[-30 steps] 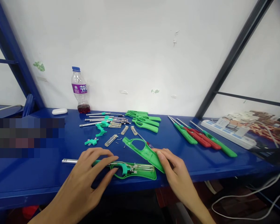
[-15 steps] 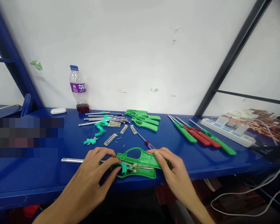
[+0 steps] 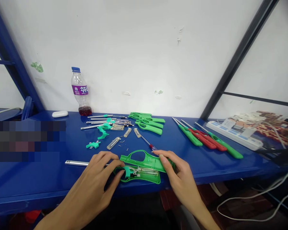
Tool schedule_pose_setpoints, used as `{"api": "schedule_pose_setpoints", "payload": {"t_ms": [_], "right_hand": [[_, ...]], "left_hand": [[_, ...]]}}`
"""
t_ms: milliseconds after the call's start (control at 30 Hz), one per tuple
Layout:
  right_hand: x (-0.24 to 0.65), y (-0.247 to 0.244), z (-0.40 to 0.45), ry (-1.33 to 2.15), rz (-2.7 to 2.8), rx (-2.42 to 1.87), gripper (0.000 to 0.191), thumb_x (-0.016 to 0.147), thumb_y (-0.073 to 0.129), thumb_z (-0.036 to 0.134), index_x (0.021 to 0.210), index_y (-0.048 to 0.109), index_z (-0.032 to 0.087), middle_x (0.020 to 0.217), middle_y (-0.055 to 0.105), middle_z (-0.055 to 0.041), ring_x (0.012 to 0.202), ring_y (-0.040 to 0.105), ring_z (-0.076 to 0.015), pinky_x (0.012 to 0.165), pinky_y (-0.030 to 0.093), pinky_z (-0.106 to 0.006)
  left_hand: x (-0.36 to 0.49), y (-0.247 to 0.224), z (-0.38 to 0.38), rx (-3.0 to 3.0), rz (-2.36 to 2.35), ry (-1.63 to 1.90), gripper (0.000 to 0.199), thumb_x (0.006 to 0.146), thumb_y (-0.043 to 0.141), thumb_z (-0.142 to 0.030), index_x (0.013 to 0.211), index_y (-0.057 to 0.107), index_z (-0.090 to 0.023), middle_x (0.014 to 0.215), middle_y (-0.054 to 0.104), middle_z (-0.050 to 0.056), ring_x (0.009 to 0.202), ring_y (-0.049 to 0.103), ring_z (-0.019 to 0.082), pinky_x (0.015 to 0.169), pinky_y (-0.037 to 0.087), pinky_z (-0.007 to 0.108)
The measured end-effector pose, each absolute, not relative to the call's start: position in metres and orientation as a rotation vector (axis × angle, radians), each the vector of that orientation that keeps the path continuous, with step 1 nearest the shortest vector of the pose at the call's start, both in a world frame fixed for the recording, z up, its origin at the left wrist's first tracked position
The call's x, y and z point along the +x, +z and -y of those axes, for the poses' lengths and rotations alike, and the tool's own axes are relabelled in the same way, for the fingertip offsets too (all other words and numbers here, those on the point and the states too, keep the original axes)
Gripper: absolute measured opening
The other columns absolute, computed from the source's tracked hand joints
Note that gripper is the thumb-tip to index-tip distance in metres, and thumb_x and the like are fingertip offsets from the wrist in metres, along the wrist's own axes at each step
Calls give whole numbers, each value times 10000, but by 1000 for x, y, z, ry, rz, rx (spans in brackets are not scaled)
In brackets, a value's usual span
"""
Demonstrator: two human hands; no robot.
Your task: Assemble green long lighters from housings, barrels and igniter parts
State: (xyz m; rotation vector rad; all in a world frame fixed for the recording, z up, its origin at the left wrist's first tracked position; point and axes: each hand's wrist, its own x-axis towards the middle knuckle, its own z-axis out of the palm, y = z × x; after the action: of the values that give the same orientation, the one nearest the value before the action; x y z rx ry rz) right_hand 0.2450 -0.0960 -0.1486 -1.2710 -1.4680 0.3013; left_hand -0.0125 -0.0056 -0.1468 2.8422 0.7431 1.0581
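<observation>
An opened long-nosed gas lighter lies at the table's front edge. My left hand (image 3: 98,179) is closed on its front part, thumb and fingers near the teal trigger (image 3: 127,172). The metal tube (image 3: 76,163) sticks out to the left beneath that hand. In the lower green shell half (image 3: 155,179) sit the trigger, wires and a clear fuel tank (image 3: 147,172). My right hand (image 3: 179,175) pinches the other green shell half (image 3: 152,162) by its handle end, tilted just behind the lower one. Touching or close to the right fingertips is a screwdriver (image 3: 153,147).
Behind lie loose clear tanks (image 3: 113,143), teal triggers (image 3: 93,145), metal tubes (image 3: 91,127) and green shells (image 3: 150,127). Whole red and green lighters (image 3: 207,140) rest at the right beside a power strip (image 3: 235,135). A drink bottle (image 3: 80,92) and a white case (image 3: 60,114) stand back left.
The metal tube has shifted slightly right and up. The upper shell half has moved a little, and my right fingers have slid slightly along it. Both grips are kept.
</observation>
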Motion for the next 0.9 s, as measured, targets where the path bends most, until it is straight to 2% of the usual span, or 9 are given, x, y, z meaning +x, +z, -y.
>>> {"api": "schedule_pose_setpoints", "payload": {"t_ms": [200,333,433,500,633,700,900], "right_hand": [[244,-149,96,255,1430,-1279,231,1126,553,372,1155,762,280,1142,737,-10,1044,675,-241,912,502,-276],[243,-149,97,229,1424,-1274,222,1124,560,377,1135,757,277,1115,727,-13,1010,678,-225,894,518,-261],[242,-151,97,293,1370,-1267,238,1121,572,418,1156,745,258,981,717,-19,746,685,-184,703,546,-248],[242,-151,98,358,1307,-1251,261,1115,589,446,1180,736,239,840,698,-6,552,634,-152,570,529,-242],[241,-148,98,449,1187,-1214,329,1065,666,498,1206,742,211,566,600,41,368,538,-140,374,447,-208],[240,-147,99,496,1149,-1204,358,1035,706,511,1208,751,202,504,568,52,315,481,-125,307,378,-181],[241,-147,98,517,1121,-1216,327,990,767,500,992,801,175,510,615,6,324,486,-103,347,385,-158]], "left_hand": [[-12,-145,5,2823,-792,992,136,1060,512,-240,1165,598,-243,1183,554,76,1074,538,251,902,493,413],[-13,-145,5,2857,-788,1008,125,1048,541,-240,1151,611,-241,1182,547,74,1060,546,253,923,478,441],[-13,-144,6,2873,-757,1065,126,1036,565,-225,1148,620,-236,1181,551,74,1079,549,253,931,480,429],[-13,-143,7,2871,-742,1097,139,1032,564,-205,1154,623,-233,1173,557,73,1090,548,248,918,490,406],[-12,-144,8,2838,-746,1103,133,1036,553,-195,1146,621,-224,1136,578,69,1078,549,238,888,511,374],[-12,-145,7,2826,-753,1101,132,1037,557,-208,1151,623,-225,1145,588,70,1088,549,240,897,515,380],[-14,-148,5,2815,-718,1130,162,1024,597,-183,1165,650,-241,1122,659,47,1131,562,239,947,508,389]]}}
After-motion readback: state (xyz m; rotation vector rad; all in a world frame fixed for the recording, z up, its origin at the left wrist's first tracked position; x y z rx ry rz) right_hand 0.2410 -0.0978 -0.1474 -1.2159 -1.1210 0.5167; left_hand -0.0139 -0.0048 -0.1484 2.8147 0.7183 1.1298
